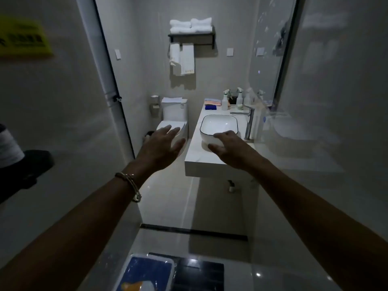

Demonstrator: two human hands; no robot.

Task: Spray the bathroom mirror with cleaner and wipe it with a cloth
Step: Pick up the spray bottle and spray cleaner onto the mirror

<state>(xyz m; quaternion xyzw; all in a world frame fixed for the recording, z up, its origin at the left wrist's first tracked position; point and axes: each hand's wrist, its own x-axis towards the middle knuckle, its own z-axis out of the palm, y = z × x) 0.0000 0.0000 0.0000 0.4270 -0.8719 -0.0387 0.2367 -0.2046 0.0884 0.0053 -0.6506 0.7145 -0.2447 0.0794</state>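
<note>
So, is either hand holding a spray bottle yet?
No, the left hand and the right hand are both open and empty, and the spray bottles stand at the far end of the counter.

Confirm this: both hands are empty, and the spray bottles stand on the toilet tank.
Wrong place. The head view shows the spray bottles on the vanity counter, behind the basin. The left hand and right hand are indeed empty.

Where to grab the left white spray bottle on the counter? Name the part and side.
Probably grip the white plastic spray bottle round its upright body under the trigger head, from the front; folded cloths flank its left, a second spray bottle its right.
</note>
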